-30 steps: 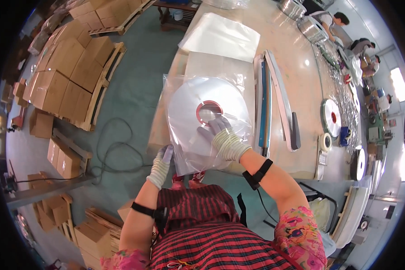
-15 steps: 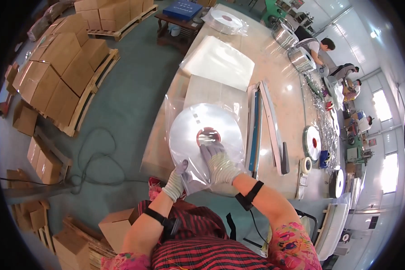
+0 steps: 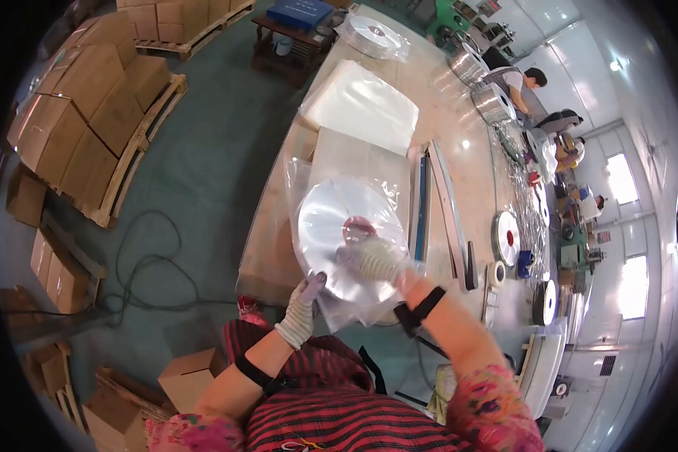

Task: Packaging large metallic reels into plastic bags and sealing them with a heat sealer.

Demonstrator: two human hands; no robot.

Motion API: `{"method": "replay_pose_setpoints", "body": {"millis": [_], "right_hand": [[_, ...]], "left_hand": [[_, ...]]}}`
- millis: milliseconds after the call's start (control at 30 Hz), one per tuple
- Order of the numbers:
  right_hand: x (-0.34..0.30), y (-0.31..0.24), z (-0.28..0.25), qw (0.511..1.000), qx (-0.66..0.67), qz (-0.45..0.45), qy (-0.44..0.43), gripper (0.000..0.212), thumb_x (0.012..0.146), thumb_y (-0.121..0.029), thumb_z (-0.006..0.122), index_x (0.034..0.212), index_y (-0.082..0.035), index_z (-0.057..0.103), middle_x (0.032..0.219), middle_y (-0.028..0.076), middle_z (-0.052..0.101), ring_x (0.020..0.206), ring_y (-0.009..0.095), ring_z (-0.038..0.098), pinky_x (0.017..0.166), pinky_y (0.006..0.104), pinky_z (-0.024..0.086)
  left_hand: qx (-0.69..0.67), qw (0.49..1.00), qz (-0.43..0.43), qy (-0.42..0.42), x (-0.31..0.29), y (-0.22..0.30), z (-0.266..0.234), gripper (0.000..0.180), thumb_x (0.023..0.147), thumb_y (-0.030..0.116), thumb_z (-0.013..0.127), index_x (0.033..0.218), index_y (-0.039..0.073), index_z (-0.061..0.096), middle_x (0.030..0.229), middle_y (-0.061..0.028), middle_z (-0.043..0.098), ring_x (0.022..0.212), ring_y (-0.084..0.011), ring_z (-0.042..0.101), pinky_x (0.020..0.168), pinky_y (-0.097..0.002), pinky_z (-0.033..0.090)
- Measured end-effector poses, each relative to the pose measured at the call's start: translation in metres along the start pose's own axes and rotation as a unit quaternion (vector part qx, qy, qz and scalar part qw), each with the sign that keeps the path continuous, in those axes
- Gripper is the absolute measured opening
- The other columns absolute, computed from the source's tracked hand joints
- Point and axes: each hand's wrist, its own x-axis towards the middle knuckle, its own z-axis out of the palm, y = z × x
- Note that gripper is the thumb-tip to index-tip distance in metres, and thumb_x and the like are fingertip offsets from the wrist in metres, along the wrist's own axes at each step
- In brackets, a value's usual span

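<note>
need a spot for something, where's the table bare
Between the long tool and the right-hand reels the table is bare; so is a narrow strip left of the bagged reel. The right edge is crowded: reels, tape roll, film.

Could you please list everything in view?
Silver reel: one, silver with red core, table's near end.
Clear bag: one, transparent, around the reel.
Sheet stack: one, translucent white, beyond the reel.
Long lever tool: one, blue and grey, right of the reel.
Table: one, tan, under these.
Wrapped reel: one, silver, table's far end.
Other reels: several, silver or white, table's right side.
Blue box: one, blue, on a brown side table.
Cartons: many, brown, mostly on pallets at left.
Cable: count unclear, dark, on left floor.
Co-workers: at least three, mixed clothing, right background.
Apron: one, red and black, lower edge.
Left hand: one, pale glove, gripping the bag edge.
Right hand: one, pale glove, blurred, over the reel.
</note>
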Motion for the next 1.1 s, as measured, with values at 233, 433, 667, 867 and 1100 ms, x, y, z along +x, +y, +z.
{"method": "replay_pose_setpoints", "body": {"millis": [233,433,667,867,1100], "right_hand": [[-0.037,0.003,-0.076,0.746,0.658,0.106,-0.013,0.034,0.093,-0.026,0.049,0.117,-0.003,0.054,0.102,0.003,0.06,0.092,0.012,0.056,0.082,0.0265,0.045],[-0.178,-0.034,0.005,0.713,0.692,0.112,-0.033,0.033,0.092,-0.025,0.05,0.117,-0.003,0.055,0.102,0.003,0.06,0.092,0.011,0.056,0.082,0.0264,0.045],[-0.074,-0.103,0.046,0.637,0.763,0.107,-0.027,0.032,0.092,-0.024,0.051,0.116,-0.003,0.055,0.102,0.004,0.06,0.091,0.011,0.055,0.082,0.0264,0.045],[-0.21,-0.101,0.07,0.566,0.816,0.11,0.042,0.031,0.092,-0.022,0.052,0.116,-0.003,0.055,0.101,0.004,0.06,0.091,0.01,0.055,0.081,0.0264,0.045],[-0.207,-0.136,0.081,0.536,0.838,0.063,0.076,0.03,0.091,-0.021,0.053,0.115,-0.003,0.056,0.101,0.004,0.06,0.09,0.01,0.055,0.081,0.0263,0.045]], "left_hand": [[0.155,0.96,-0.017,-0.233,-0.045,0.121,0.09,0.088,0.08,0.066,0.048,0.123,-0.01,0.041,0.112,-0.0225,0.055,0.099,-0.0312,0.059,0.085,-0.0417,0.048],[0.291,0.946,0.102,0.096,-0.011,0.066,-0.008,0.082,0.081,0.066,0.044,0.13,0.0,0.041,0.123,-0.0142,0.051,0.109,-0.0217,0.052,0.09,-0.0359,0.044],[0.071,0.982,-0.132,0.119,0.011,0.012,-0.032,0.078,0.081,0.066,0.045,0.131,0.007,0.041,0.127,-0.0102,0.049,0.111,-0.0253,0.048,0.096,-0.0378,0.039],[-0.031,0.986,-0.158,-0.033,0.013,0.006,-0.037,0.073,0.083,0.064,0.045,0.131,0.009,0.043,0.128,-0.0103,0.048,0.114,-0.0264,0.047,0.097,-0.0388,0.04],[-0.041,0.986,-0.154,-0.048,0.023,-0.008,-0.062,0.055,0.088,0.056,0.041,0.119,0.01,0.049,0.115,-0.0087,0.055,0.104,-0.0262,0.053,0.092,-0.0401,0.043]]}}
